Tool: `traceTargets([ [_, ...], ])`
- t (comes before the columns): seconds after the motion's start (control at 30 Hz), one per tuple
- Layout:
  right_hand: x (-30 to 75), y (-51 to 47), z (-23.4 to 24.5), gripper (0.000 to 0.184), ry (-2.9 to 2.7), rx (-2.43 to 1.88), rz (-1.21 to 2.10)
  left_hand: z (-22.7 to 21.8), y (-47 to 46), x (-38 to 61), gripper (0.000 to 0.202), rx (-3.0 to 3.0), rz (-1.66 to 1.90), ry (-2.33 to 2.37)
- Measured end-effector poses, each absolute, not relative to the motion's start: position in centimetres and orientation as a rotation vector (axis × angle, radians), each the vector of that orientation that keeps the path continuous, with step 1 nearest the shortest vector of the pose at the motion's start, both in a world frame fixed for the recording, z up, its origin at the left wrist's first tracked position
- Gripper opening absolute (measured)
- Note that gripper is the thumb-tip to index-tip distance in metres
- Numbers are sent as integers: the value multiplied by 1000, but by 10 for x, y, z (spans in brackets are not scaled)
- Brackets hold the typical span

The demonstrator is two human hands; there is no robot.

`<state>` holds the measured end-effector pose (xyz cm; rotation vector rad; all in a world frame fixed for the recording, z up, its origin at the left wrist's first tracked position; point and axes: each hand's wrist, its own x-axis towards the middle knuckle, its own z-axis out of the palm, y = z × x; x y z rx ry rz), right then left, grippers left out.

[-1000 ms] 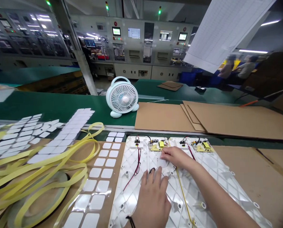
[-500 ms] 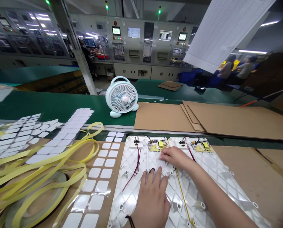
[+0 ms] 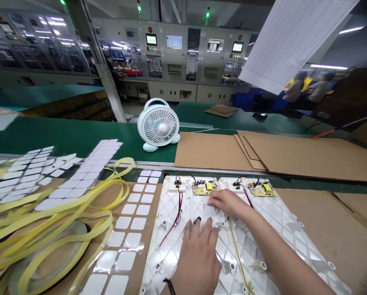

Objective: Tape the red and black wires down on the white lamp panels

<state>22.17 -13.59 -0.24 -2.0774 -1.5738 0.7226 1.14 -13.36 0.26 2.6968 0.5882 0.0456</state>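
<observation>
Two white ribbed plastic panels (image 3: pixel 178 266) lie side by side in front of me. My left hand (image 3: pixel 198 256) rests on the left panel with its fingers stretched out and apart. Just above it, my right hand (image 3: pixel 228 203) has thumb and fingers pinched at the upper right edge of a small white sticker (image 3: pixel 210 210), which lies over the ribs. Behind the fingers sits a circuit board (image 3: pixel 204 188) with a yellow component; a second circuit board (image 3: pixel 262 189) is on the right panel. A red-and-black wire (image 3: pixel 178 213) runs left of my hands.
A sheet of white square stickers (image 3: pixel 138 223) lies left of the panels, beside loops of yellow tape (image 3: pixel 69 211). A light-blue fan (image 3: pixel 159 126) stands behind on the green bench. Cardboard sheets (image 3: pixel 208 150) lie behind and to the right. A paper sheet (image 3: pixel 294 41) hangs overhead.
The white sticker shows more clearly under my right fingertips. My right hand has barely shifted, and the left stays in place on the panel.
</observation>
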Motion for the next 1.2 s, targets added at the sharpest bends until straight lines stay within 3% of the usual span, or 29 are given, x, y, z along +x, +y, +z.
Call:
traceTargets([
  [1.07, 211, -135, 3, 16, -1491, -2212, 668, 19, -127, 13, 42, 2765, 56, 555],
  [1.2, 214, -139, 6, 43, -1479, -2187, 581, 18, -125, 10, 43, 2743, 73, 552],
])
